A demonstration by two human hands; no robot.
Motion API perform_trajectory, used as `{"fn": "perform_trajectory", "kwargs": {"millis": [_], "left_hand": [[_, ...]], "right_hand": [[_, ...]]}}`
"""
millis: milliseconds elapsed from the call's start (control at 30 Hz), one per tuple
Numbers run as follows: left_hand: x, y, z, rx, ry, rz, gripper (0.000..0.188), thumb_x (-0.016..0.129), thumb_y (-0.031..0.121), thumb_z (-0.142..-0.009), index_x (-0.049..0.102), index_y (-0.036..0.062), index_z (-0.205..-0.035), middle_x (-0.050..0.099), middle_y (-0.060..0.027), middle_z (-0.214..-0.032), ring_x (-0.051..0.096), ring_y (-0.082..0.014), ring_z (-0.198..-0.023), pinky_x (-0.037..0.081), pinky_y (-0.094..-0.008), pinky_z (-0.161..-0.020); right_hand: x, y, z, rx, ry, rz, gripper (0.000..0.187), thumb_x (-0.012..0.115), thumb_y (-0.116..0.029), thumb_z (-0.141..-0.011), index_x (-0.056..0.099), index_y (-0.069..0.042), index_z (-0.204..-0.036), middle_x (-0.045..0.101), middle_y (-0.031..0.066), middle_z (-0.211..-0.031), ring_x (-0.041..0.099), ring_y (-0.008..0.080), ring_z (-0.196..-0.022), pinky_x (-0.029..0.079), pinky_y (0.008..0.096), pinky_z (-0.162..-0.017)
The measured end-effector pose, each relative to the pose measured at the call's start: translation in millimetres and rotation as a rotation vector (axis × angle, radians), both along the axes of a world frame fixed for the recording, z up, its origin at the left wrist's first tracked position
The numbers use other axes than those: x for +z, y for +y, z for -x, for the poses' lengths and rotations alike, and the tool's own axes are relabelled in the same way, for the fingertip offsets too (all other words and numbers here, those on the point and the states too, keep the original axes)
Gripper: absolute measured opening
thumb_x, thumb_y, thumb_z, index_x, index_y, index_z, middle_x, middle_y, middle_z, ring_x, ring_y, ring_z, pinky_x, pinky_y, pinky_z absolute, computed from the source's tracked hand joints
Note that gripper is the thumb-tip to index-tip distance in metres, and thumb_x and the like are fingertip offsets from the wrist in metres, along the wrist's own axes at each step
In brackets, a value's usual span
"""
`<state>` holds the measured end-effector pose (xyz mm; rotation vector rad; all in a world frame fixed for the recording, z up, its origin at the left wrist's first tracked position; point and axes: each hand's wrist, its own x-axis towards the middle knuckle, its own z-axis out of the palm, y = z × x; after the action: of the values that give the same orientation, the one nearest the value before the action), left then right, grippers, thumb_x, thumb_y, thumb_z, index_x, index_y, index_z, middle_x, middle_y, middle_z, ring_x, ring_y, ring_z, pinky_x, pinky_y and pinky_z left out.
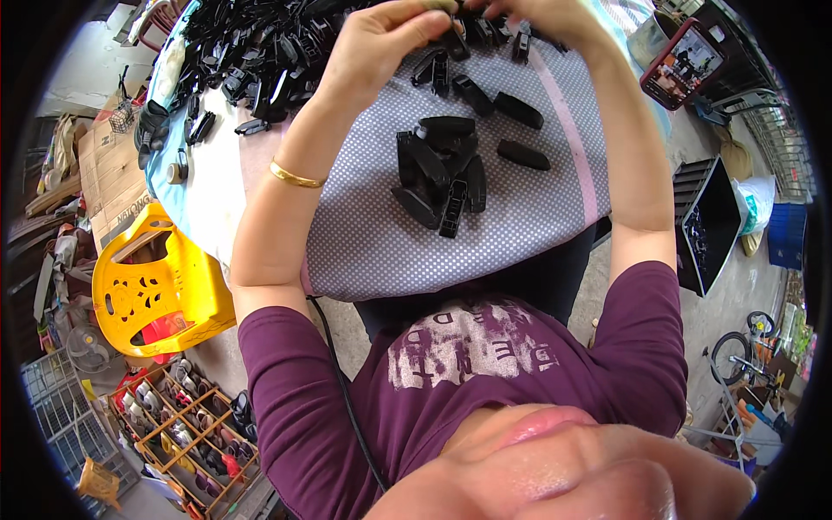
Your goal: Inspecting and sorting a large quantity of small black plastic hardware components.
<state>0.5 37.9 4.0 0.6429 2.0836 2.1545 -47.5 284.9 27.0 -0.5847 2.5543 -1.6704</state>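
At the top edge of the view, my left hand (387, 33) is closed, its thumb and index finger pressed together in a pinch. A black plastic piece (455, 42) shows just below those fingertips, but whether it is held or lies on the table I cannot tell. My right hand (548, 19) reaches in close beside it with bent fingers, partly cut off by the frame; what it grips is hidden. Nearer to me, a small heap of black plastic parts (429, 165) lies on the patterned cloth (364, 234). Several loose oblong parts, including one black part (523, 154), lie to its right.
A large pile of black parts (251, 52) covers the table's far left. A yellow plastic chair (195, 277) stands at the left. On the right are a phone (685, 62), a black crate (706, 221) and a bicycle (737, 355). A shoe rack (186, 433) stands at lower left.
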Motion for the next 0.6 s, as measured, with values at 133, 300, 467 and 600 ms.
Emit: {"fn": "perform_trajectory", "kwargs": {"millis": [133,300,467,600], "left_hand": [[27.2,14.9,-21.5,-0.288,0.250,0.607,0.039,0.084,0.032,-0.085,0.078,0.0035,-0.112,0.078,-0.0119,-0.092,0.074,-0.0173,-0.085,0.057,-0.0280,-0.081],[32.6,21.5,-33.8,-0.184,0.146,0.902,0.034,0.080,0.035,-0.089,0.080,0.0053,-0.107,0.077,-0.0098,-0.092,0.071,-0.0195,-0.082,0.055,-0.0284,-0.075],[0.1,11.0,-22.3,0.266,0.616,1.050,0.046,0.081,0.033,-0.087,0.070,0.0015,-0.118,0.074,-0.0144,-0.093,0.070,-0.0270,-0.084,0.055,-0.0373,-0.080],[1.5,20.1,-23.8,0.098,0.347,1.038,0.049,0.079,0.025,-0.084,0.066,0.0007,-0.124,0.072,-0.0183,-0.103,0.068,-0.0337,-0.098,0.054,-0.0403,-0.091]], "right_hand": [[-28.9,73.3,41.0,-0.483,0.518,-0.532,0.036,0.073,-0.039,-0.090,0.078,-0.006,-0.105,0.077,0.0138,-0.092,0.074,0.0279,-0.083,0.057,0.0386,-0.076],[-46.3,66.9,45.5,-0.400,0.501,-0.747,0.025,0.071,-0.029,-0.082,0.078,-0.009,-0.096,0.075,0.0174,-0.091,0.072,0.0358,-0.088,0.056,0.0452,-0.080],[-30.8,35.0,27.0,-0.513,0.694,-0.637,0.020,0.068,-0.021,-0.081,0.078,-0.010,-0.094,0.073,0.0171,-0.092,0.070,0.0372,-0.089,0.056,0.0468,-0.081],[-32.5,30.1,13.2,-0.149,0.669,-0.210,0.021,0.065,-0.016,-0.083,0.078,-0.010,-0.098,0.072,0.0153,-0.099,0.068,0.0362,-0.096,0.055,0.0451,-0.086]]}}
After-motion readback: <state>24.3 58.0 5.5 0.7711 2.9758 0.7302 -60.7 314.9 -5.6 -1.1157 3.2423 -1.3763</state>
